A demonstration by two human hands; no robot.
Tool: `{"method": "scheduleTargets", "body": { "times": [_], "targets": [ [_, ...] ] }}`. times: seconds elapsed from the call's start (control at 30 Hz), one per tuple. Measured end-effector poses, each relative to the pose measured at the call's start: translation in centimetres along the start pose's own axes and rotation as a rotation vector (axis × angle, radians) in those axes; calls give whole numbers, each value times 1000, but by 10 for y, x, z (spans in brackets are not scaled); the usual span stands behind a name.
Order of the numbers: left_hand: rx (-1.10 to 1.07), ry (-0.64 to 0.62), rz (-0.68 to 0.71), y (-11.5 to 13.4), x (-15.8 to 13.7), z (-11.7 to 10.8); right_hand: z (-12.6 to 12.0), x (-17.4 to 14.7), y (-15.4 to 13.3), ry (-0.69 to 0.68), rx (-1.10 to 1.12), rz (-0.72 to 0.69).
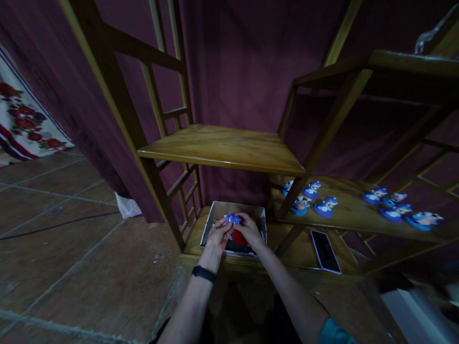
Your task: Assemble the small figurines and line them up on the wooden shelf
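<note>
Both of my hands meet over an open cardboard box (pixel 215 210) on the low shelf. Between their fingertips is a small purple-blue figurine (pixel 233 218), seen with a white mark on it. My left hand (pixel 218 235) grips it from the left, a dark band around that wrist. From the right, the fingers of my right hand (pixel 249 229) close on the same figurine. Under the hands, a red item (pixel 239 237) and some dark things lie inside the box, partly covered by my hands.
Several purple and blue figurines (pixel 325 207) stand on the shelf at right. A phone (pixel 325 252) lies on the lower shelf. Above the box juts a wooden shelf board (pixel 222 145), with lattice posts at the left. A cable (pixel 60 224) crosses the tiled floor.
</note>
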State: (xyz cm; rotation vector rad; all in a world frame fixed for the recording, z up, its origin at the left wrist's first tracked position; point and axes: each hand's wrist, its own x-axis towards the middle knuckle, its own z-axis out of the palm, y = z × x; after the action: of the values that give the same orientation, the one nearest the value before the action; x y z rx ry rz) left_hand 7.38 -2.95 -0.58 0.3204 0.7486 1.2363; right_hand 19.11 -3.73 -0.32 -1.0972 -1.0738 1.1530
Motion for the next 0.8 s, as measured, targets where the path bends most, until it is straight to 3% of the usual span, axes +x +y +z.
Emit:
{"method": "scheduleTargets", "body": {
  "times": [0.33,0.5,0.63,0.8],
  "targets": [
    [-10,-65,86,-6,-22,1,1,-13,-5,-13,-97,-90],
    [27,32,86,-6,-49,3,0,-34,-10,0,-31,28],
    [30,26,48,-7,-77,2,-4,-63,-18,-24,42,114],
    [51,26,1,-18,-114,-15,-8,-107,-21,-70,109,144]
  ]
}}
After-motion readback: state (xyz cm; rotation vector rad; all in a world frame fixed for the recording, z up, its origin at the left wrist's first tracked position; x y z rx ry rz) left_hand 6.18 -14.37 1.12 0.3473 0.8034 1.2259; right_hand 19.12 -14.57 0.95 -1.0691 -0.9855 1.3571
